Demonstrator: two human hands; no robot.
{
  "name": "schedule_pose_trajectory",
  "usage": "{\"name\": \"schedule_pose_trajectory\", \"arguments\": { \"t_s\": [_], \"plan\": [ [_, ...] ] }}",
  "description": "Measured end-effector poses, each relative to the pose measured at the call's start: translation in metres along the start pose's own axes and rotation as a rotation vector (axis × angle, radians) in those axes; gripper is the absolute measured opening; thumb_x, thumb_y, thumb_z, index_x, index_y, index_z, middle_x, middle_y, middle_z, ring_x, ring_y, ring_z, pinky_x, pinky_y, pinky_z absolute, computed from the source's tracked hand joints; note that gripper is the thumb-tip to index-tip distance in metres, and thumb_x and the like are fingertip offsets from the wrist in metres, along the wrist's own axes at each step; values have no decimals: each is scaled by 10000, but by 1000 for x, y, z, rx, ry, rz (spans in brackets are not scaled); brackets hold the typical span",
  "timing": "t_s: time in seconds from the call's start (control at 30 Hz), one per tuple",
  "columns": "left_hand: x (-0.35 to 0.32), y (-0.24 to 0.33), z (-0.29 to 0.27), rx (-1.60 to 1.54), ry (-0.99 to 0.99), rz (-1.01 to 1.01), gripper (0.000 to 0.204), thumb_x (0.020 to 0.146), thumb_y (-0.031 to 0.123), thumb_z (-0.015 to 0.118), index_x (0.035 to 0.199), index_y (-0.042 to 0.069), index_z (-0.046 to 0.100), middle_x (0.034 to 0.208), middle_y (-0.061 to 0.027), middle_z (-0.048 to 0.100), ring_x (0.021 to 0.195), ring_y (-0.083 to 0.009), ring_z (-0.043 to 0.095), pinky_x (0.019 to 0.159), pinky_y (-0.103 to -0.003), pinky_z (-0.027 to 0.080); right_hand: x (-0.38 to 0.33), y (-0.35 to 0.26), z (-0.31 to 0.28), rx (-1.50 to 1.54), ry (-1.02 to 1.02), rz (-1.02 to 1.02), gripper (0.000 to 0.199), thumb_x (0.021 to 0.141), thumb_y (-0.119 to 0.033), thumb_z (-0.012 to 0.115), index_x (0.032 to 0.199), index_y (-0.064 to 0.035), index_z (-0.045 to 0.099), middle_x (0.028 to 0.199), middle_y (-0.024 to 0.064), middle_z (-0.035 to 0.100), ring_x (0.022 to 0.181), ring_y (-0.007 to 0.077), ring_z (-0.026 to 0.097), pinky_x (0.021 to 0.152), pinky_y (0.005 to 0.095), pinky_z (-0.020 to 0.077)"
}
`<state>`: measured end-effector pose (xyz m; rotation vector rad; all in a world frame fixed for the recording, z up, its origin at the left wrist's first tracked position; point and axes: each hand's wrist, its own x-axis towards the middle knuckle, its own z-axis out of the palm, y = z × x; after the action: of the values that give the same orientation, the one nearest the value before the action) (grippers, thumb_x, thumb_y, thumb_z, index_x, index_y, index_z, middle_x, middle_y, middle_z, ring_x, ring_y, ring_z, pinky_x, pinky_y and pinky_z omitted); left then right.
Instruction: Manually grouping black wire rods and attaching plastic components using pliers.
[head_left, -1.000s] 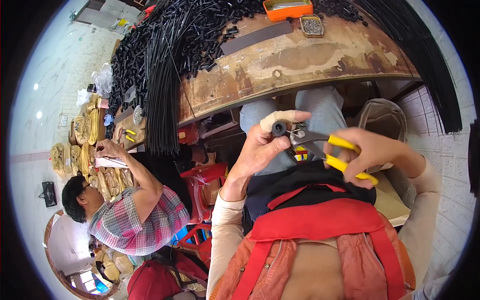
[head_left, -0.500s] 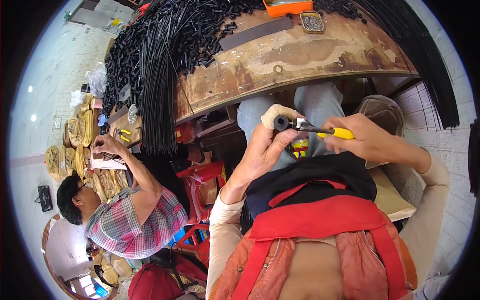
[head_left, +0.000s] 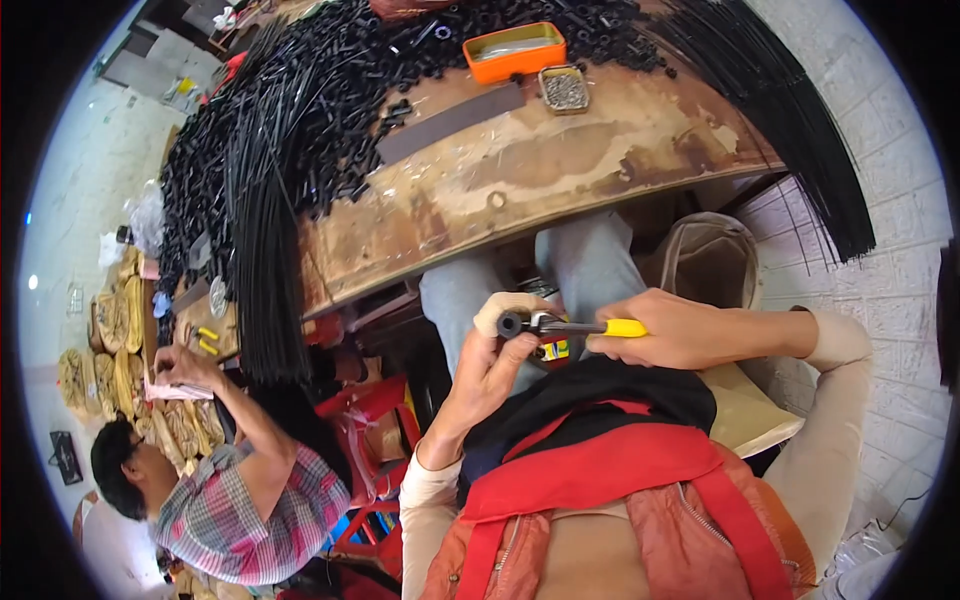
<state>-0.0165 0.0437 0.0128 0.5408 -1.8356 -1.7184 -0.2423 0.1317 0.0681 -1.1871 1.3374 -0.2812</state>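
Over my lap, my left hand (head_left: 482, 378) is closed on a short black tube-shaped piece (head_left: 510, 324), its round open end showing. A tan wrap covers one finger of that hand, beside the piece. From the right, my right hand (head_left: 655, 325) grips pliers (head_left: 625, 327) with yellow handles. The dark metal head of the pliers reaches to the side of the black piece. My left fingers partly hide the spot where they meet, so I cannot tell exactly what the jaws pinch.
Ahead is a worn wooden bench (head_left: 430, 225) with heaped black tube pieces (head_left: 340, 130), bundles of thin black rods (head_left: 265, 270), a grey strip (head_left: 450, 123), an orange box (head_left: 515, 52) and a small tray of metal bits (head_left: 564, 89). A co-worker (head_left: 250, 510) sits at left.
My view has shifted, so more of the bench top shows and my hands appear lower and further left. Both hands keep their hold on the tube piece and the pliers.
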Motion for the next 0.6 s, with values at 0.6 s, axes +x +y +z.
{"name": "schedule_pose_trajectory", "arguments": {
  "t_s": [0.6],
  "plan": [
    [39,-23,1,-118,215,-28,311,989,221,530,1193,-13,525,747,-8,474,681,-96,428,623,-240,366,129,60,-142,-738,964,-488,173,790,-76,634,942,2,610,888,171,596,834,372,596,728,440,482]
  ]
}}
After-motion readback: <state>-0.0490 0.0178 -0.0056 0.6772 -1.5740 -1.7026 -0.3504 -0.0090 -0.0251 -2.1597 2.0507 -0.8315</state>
